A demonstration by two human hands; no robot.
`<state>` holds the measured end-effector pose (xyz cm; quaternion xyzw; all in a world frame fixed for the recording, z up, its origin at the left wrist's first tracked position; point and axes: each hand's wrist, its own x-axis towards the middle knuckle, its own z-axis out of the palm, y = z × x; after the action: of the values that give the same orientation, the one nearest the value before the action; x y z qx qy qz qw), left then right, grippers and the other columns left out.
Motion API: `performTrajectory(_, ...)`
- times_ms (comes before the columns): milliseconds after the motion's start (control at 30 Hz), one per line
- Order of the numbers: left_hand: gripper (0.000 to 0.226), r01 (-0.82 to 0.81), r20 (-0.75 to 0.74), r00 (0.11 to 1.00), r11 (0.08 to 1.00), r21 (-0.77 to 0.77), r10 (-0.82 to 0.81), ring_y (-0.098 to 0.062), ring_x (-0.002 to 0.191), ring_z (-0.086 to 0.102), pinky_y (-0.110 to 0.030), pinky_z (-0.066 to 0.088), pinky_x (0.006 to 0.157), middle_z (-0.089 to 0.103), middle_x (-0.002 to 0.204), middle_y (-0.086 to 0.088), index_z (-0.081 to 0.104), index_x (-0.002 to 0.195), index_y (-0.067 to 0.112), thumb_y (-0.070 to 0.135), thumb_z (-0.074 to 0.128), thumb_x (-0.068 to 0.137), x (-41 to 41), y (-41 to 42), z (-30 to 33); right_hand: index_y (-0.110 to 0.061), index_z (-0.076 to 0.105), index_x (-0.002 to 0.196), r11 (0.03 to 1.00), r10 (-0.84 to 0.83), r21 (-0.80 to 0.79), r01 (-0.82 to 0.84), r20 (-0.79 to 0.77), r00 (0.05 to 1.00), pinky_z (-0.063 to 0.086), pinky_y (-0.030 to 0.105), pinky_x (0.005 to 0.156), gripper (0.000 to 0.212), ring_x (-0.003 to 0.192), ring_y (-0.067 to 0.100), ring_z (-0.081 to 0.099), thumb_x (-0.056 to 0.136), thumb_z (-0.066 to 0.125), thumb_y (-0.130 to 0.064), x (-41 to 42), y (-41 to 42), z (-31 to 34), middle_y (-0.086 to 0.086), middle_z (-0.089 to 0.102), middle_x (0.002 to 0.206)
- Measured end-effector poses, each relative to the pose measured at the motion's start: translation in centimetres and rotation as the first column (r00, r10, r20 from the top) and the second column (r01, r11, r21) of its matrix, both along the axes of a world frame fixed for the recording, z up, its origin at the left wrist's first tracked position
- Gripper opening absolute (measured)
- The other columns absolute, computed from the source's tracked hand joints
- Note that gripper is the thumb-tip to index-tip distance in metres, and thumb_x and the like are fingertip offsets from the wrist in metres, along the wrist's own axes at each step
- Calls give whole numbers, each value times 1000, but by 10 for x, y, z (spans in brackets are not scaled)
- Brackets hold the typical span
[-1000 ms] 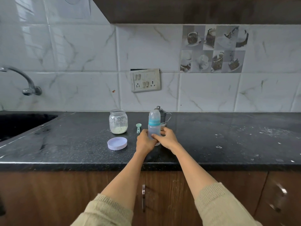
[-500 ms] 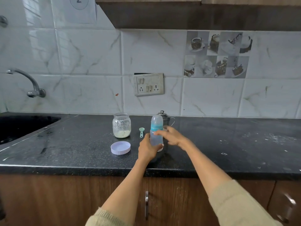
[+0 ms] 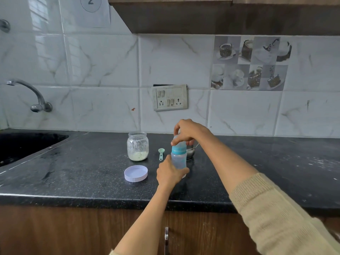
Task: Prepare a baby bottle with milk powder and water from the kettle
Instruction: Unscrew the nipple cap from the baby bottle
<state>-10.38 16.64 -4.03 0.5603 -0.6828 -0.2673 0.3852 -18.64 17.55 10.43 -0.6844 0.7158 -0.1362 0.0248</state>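
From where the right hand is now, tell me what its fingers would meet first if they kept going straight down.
The right hand already grips the bottle's clear cap from above, fingers pointing down. Straight on, they would meet the blue collar of the baby bottle, which the left hand holds on the counter.

kettle [image 3: 191,152] mostly hidden behind baby bottle [image 3: 178,159], right hand [image 3: 187,132]

At the left of the frame you have a tap [image 3: 31,95] curving out from the tiled wall [image 3: 103,80] above a dark sink [image 3: 27,144]. At centre you see a switchboard [image 3: 170,97], with picture tiles [image 3: 251,62] to the upper right, and wooden cabinets [image 3: 220,15] along the top.
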Motion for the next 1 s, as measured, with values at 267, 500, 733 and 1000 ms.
performTrajectory(267,61,41,21,999,999,10,-41,-27,105,58,-38,48,83,62,115,-5,53,114,18,43,78,65,3,-4,2,-16,65,111,982,122,135,-133,87,989,56,25,66,40,89,25,63,74,77,-9,-7,-3,11,8,59,123)
performTrajectory(500,60,41,12,999,999,8,-41,-27,105,58,-39,48,83,62,115,-5,52,113,18,42,77,65,4,-4,0,-25,69,105,974,178,136,-184,53,983,45,31,89,29,114,20,53,78,72,-34,-2,-2,8,1,56,127)
performTrajectory(733,57,34,15,999,999,28,-35,-28,101,59,-39,50,81,62,110,-5,53,110,18,40,76,63,4,-3,2,-19,64,111,983,-1,179,32,-172,985,49,25,53,37,68,23,67,80,65,-38,9,-6,3,7,63,110)
performTrajectory(1000,62,37,15,999,999,34,-38,-28,103,59,-41,50,85,62,114,-5,51,114,20,42,77,63,5,-3,1,-29,63,111,960,61,275,-40,-68,996,58,36,81,42,99,26,65,74,71,-45,6,-13,9,2,58,118)
